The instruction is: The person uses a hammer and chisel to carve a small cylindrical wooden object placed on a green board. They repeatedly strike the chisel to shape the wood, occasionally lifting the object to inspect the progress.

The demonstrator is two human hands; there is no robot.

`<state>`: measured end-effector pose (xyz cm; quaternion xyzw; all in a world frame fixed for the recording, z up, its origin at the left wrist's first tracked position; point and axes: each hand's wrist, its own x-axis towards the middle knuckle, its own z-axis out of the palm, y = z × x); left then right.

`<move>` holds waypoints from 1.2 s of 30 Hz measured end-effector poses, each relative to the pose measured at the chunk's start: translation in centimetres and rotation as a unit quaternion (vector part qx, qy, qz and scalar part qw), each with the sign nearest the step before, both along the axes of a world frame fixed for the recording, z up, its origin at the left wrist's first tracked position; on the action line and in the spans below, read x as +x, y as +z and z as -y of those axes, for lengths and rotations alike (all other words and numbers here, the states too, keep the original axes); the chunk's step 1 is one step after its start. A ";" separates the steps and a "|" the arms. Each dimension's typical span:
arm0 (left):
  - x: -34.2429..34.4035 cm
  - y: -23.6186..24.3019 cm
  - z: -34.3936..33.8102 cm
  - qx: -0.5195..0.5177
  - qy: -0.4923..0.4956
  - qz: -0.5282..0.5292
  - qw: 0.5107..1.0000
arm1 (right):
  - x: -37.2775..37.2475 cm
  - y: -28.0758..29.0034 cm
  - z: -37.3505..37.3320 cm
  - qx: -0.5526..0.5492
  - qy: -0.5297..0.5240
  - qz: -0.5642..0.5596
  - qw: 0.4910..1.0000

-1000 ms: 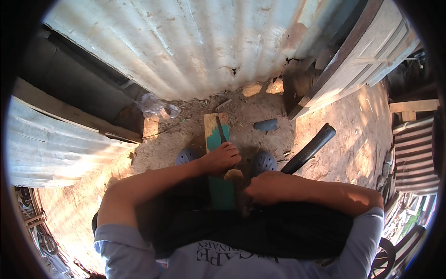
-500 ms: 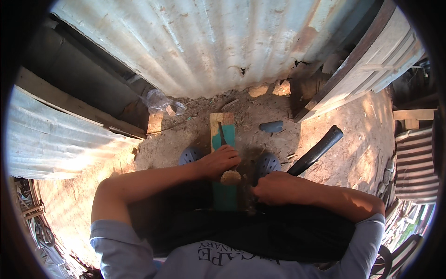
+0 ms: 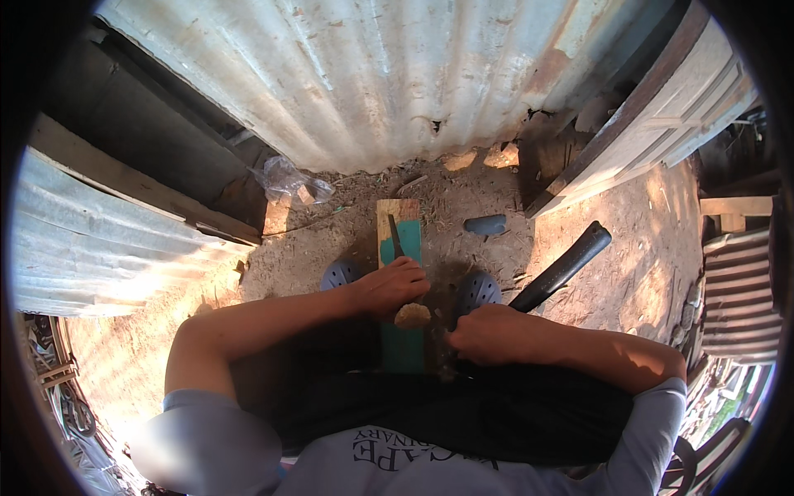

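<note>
My left hand (image 3: 400,283) is closed on a dark, narrow tool (image 3: 395,236), which lies along a green-painted board (image 3: 407,234) between two grey perforated clogs (image 3: 478,291). Just below that hand, a rough, light-tan piece (image 3: 412,315), apparently wooden, sits over the board. My right hand (image 3: 488,334) is closed beside this piece; what it grips is hidden. A thick black tube-like object (image 3: 562,266) extends up and right from behind this hand; whether the hand touches it I cannot tell.
Corrugated metal sheets (image 3: 397,91) stand ahead and at left. A wooden door panel (image 3: 653,107) leans at the right. On the dirt ground (image 3: 347,223) lie a clear plastic bag (image 3: 294,182) and a dark blue-grey object (image 3: 485,224). Stacked wood and sheeting (image 3: 736,289) fill the far right.
The view has shifted slightly, so the surroundings sit a little further right. Both hands appear slightly further right in the picture, with their grips looking the same.
</note>
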<state>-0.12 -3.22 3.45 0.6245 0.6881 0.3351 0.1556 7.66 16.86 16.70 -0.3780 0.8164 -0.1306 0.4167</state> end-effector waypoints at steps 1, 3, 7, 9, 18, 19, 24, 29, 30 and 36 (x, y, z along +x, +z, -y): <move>0.0 -0.1 0.1 -0.012 -0.004 -0.007 1.000 | 0.0 0.1 0.1 0.002 0.000 0.001 1.000; 0.0 -0.4 0.2 -0.015 -0.010 -0.015 1.000 | 0.0 0.1 0.1 0.002 0.002 0.001 1.000; 0.1 -0.5 0.1 0.002 -0.010 -0.015 1.000 | 0.1 0.0 0.2 0.001 0.011 0.003 1.000; 0.3 -1.1 0.2 -0.011 -0.015 -0.034 0.999 | 0.0 0.3 0.5 0.001 0.022 0.009 1.000; 0.5 -1.5 -0.1 -0.018 -0.028 -0.039 0.999 | 0.6 1.4 1.5 -0.043 0.014 0.004 0.999; 0.7 -1.9 0.0 -0.022 -0.030 -0.041 0.998 | 0.4 2.5 1.6 -0.061 0.010 0.018 0.998; 1.5 -3.2 0.7 -0.029 -0.035 -0.079 0.996 | -0.1 2.9 2.3 -0.029 0.023 0.000 0.999; 1.4 -2.9 0.2 -0.039 -0.045 -0.084 0.995 | 0.9 1.1 2.3 -0.030 0.001 0.065 0.997; 1.5 -2.9 0.1 -0.044 -0.046 -0.088 0.994 | 0.7 1.0 2.3 -0.023 0.014 0.053 0.998; 1.6 -3.2 -0.4 -0.047 -0.048 -0.100 0.993 | 1.4 -1.2 1.5 -0.047 0.002 0.023 0.999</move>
